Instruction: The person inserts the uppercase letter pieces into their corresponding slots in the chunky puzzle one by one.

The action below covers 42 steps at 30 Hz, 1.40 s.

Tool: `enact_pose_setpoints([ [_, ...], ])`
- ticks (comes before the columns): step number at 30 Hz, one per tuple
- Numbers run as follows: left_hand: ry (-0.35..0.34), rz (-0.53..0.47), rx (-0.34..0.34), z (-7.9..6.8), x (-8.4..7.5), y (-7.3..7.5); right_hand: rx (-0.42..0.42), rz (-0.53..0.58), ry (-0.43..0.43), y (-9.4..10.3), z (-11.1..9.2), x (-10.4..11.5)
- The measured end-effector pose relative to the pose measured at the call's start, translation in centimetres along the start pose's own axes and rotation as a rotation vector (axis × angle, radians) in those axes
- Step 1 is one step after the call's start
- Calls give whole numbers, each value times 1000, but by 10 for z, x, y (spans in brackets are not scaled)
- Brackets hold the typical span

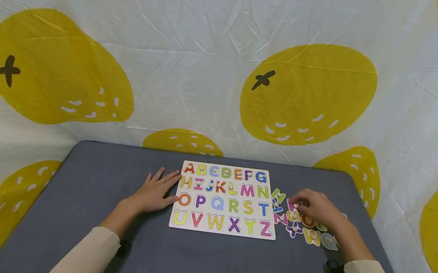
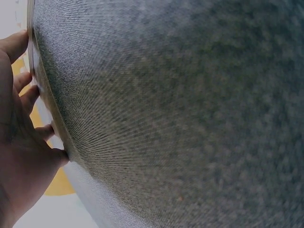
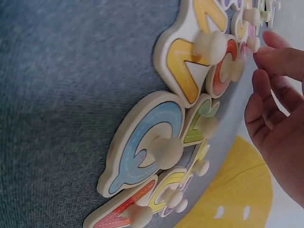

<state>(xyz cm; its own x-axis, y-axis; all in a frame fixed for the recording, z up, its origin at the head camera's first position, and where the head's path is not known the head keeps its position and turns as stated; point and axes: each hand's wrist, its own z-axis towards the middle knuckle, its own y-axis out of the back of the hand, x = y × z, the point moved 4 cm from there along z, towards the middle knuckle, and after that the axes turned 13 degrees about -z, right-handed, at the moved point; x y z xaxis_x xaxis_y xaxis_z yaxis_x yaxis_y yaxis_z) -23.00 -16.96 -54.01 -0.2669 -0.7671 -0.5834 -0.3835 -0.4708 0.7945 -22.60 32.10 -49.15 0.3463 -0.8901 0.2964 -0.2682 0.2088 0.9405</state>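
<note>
A white alphabet puzzle board lies on the table, with coloured letters in rows. Knobs stand on several letters in its upper rows. My left hand is spread flat at the board's left side, thumb and fingertips at its edge. To the right of the board is a cluster of wooden letter pieces with round knobs, among them a blue Q, a red-orange O and a yellow W. Over this cluster, my right hand pinches a pink letter piece by its knob with thumb and forefinger, partly covering it.
The dark grey cloth-covered table ends at the back against a white curtain printed with large yellow fruit. A pink N piece and a green letter piece lie close to the board's right edge.
</note>
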Motion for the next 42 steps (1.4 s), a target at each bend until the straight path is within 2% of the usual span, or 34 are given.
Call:
enact_pose_setpoints([
  [4,8,-4,4,-1,-1,1,10,-19,11,-3,2,-1],
  [13,1,11,5,0,-1,1,20,-62,-21,-6,5,1],
  [21,3,8,3,1,-1,0,-46,-121,25,6,4,5],
  [35,5,-5,6,2,2,-2,-79,-63,95,14,16,43],
  [42,-4,-13,7,1,1,2,-67,-30,78,4,30,57],
])
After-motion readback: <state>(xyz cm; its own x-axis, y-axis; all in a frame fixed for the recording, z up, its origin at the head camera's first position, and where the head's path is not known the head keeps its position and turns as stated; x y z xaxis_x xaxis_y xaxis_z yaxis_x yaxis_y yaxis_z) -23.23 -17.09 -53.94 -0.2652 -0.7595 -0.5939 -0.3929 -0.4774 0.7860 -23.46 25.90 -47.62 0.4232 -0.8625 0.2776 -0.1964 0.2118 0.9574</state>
